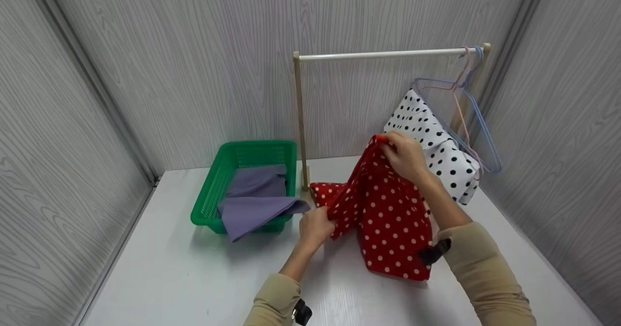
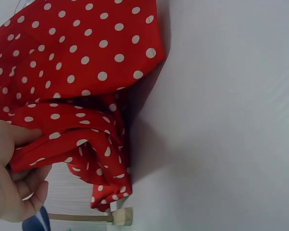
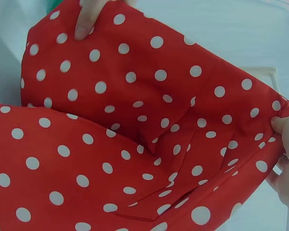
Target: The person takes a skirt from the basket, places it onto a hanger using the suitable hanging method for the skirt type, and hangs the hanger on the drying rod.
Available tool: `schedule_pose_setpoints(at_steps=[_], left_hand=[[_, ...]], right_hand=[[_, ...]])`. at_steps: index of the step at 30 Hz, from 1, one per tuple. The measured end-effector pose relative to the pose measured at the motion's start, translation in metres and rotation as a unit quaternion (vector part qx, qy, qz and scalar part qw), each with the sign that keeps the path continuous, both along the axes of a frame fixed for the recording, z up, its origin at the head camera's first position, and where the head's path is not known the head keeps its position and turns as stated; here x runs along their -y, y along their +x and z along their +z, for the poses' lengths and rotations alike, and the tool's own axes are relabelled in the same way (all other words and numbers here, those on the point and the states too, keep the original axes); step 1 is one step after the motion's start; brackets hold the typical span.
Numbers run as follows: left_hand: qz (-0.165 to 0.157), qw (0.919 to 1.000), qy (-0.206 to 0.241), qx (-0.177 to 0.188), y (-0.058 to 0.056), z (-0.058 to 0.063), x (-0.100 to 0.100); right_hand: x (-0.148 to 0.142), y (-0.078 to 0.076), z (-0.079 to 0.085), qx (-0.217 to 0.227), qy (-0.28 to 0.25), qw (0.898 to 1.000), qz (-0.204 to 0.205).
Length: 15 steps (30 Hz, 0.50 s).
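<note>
A red garment point(image 1: 395, 224) with white polka dots is stretched between both hands above the white table. My right hand point(image 1: 406, 156) pinches its bunched upper edge and holds it raised, so one wide part hangs down toward the tabletop. Lower and to the left, my left hand point(image 1: 316, 226) grips another edge of the garment, with thumb and fingers closed over a fold in the left wrist view. In the right wrist view the red fabric point(image 3: 101, 86) spreads in two flaps, with a seam line between them.
A green basket point(image 1: 206, 197) at the left holds purple cloth point(image 1: 257, 212) draped over its front rim. Behind the hands stands a rack with a white rail point(image 1: 378, 54). Blue point(image 1: 485, 127) and pink hangers hang at its right end, beside a white garment point(image 1: 453, 171) with black dots.
</note>
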State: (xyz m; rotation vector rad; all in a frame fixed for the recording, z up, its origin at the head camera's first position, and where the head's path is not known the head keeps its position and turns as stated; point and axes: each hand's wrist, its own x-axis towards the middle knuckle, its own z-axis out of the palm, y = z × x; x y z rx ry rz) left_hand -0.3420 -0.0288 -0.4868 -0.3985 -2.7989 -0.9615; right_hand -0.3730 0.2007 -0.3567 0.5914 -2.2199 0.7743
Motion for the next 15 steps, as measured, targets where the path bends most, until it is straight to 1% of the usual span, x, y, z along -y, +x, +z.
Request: schedule_pose_setpoints(at_steps=[3, 5, 7, 9, 11, 13, 15], left_hand=[[0.014, 0.9991, -0.037, -0.016, -0.007, 0.009, 0.006], [0.031, 0.9978, -0.053, -0.025, -0.014, 0.016, 0.01], [0.046, 0.9979, -0.04, -0.021, -0.021, 0.024, 0.013], [0.059, 0.9982, -0.008, -0.012, -0.028, 0.03, 0.016], [0.07, 0.9965, 0.045, 0.006, -0.033, 0.037, 0.018], [0.08, 0.991, 0.102, 0.032, -0.038, 0.042, 0.02], [0.091, 0.9813, 0.157, 0.065, -0.042, 0.046, 0.022]], right_hand=[[-0.006, 0.004, 0.001, -0.007, -0.012, 0.999, 0.031], [-0.008, 0.008, 0.002, -0.007, -0.016, 0.998, 0.055], [-0.009, 0.013, 0.003, 0.001, -0.026, 0.997, 0.075], [-0.01, 0.017, 0.002, 0.018, -0.043, 0.995, 0.083], [-0.01, 0.021, -0.002, 0.039, -0.064, 0.994, 0.078], [-0.01, 0.025, -0.007, 0.066, -0.082, 0.992, 0.068], [-0.009, 0.03, -0.012, 0.103, -0.085, 0.99, 0.054]])
